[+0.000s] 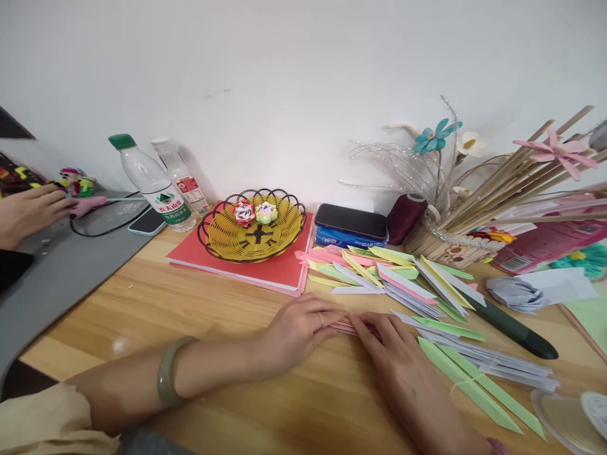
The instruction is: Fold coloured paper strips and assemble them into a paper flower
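Both hands press a folded pink paper strip flat on the tabletop.

The left hand (298,328) and right hand (386,351) meet, fingers (367,328) together, flat on the pink paper strip (342,325), which shows only between the fingertips. Just beyond the fingers lies a pile of folded strips (393,275); right of them, green strips (474,379) run toward the tabletop (213,316) edge. Bare wood lies open left of the fingers.

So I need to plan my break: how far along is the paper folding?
Done: two paper flowers sit in the basket, and many folded strips lie piled on the table. In hand: left hand and right hand press a pink strip. Left: those loose strips are not yet assembled.
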### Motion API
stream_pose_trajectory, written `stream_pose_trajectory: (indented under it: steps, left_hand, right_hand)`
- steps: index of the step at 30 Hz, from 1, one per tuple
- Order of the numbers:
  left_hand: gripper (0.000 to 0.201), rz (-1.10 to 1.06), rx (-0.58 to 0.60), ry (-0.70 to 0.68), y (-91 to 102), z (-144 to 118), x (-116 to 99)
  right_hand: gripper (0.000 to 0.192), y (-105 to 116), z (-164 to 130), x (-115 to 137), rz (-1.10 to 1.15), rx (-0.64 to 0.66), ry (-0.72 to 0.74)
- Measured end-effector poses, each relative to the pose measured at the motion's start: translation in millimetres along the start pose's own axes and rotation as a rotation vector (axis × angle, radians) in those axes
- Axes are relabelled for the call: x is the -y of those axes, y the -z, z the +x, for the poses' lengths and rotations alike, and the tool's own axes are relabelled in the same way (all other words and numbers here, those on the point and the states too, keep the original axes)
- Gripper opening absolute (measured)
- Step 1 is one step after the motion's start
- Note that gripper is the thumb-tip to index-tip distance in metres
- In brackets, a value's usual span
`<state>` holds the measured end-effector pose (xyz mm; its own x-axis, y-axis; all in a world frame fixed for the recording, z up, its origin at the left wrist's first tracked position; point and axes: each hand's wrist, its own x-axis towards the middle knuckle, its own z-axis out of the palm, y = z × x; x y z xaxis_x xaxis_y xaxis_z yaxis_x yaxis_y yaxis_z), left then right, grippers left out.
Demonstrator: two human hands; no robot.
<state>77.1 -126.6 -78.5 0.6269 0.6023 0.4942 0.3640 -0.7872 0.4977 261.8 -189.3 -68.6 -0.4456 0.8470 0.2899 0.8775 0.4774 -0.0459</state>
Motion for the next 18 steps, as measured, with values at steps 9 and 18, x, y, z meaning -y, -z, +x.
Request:
stream_pose_trajectory:
  steps: [9, 18]
  left_hand:
    - [0.025, 0.074, 0.007, -0.018, -2.4, 0.7, -4.5]
    - [0.028, -0.008, 0.11, 0.053, 0.8, -0.1, -2.7]
  right_hand:
    - [0.047, -9.8, -4.6, -1.0, -0.144, -0.098, 0.084]
    - [0.041, 0.5, 2.8, 4.5, -0.082, -0.057, 0.006]
